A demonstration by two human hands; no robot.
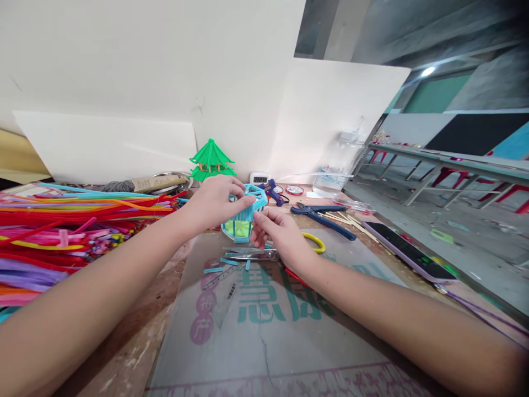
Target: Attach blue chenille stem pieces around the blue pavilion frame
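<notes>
I have the light-blue frame (258,194) up between my two hands, above the far edge of the mat, a yellow-green piece (238,227) showing inside it. My left hand (232,199) is closed on the frame's top, thumb across the near side. My right hand (264,226) is curled at the frame's right edge, thumb and fingertips close together and touching it; whether they actually clamp it, I can't tell from here.

Just below the right hand lie scissors (252,255) and short blue strips (213,271). Nearer me, a clear set square (226,300) carries small black print I can't read. The grey mat (182,358) under both forearms shows large teal Chinese characters, some hidden by my right arm, and purple circles with paler characters too blurred to make out.

Beyond the left hand stands a green pagoda-shaped model (211,160). Beyond the right hand are a glue gun (270,192) and a small digital clock (260,177), its figures too tiny to trust. Right of that hand lie blue-handled pliers (326,214), then a phone (409,251). Fuzzy coloured stems (82,220) heap the table (151,325) left of my left hand.
</notes>
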